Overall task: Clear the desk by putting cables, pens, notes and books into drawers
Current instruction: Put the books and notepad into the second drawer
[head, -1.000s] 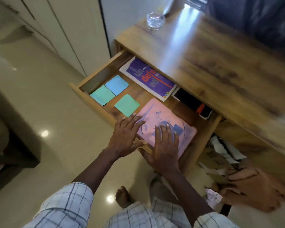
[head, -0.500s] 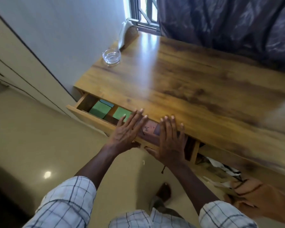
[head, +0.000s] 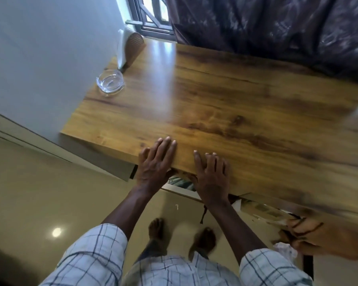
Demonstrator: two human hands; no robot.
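drawer front [head: 103, 159] blurred, contents hidden under desk [head: 225, 104]

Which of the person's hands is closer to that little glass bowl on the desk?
The left hand. It lies flat at the desk's front edge, nearer the corner where the glass bowl sits. The right hand rests beside it, further from the bowl.
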